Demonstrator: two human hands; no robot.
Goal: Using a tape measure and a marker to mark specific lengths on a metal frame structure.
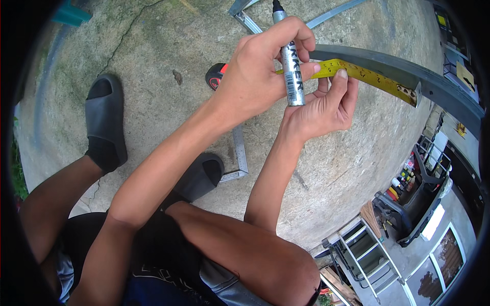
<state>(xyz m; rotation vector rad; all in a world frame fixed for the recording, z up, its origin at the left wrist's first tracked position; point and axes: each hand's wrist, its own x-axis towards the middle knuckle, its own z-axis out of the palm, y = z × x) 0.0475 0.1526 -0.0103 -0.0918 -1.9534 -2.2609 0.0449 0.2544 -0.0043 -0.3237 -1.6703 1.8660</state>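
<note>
The concrete floor (326,168) spreads under everything, probably serving as the bench. Above it, a long grey metal bar (383,60) runs from beside the fingers toward the right, likely placed there so it can be reached from a low seat. A metal square (240,148) lies near the sandal (201,177), apparently set down within reach. The left hand (255,64) is curled closed around a marker; the right hand (324,112) is partly closed, thumb and fingers pinching the tape measure's yellow blade (377,80), presumably to steady it along the bar. The tape measure (214,76) shows behind the left hand; whether that hand grips it is hidden. The marker (292,71) stands black end up, perhaps ready for use. As for edges, the bar's near edge closely borders the blade; open concrete below the right hand leaves room to move.
</note>
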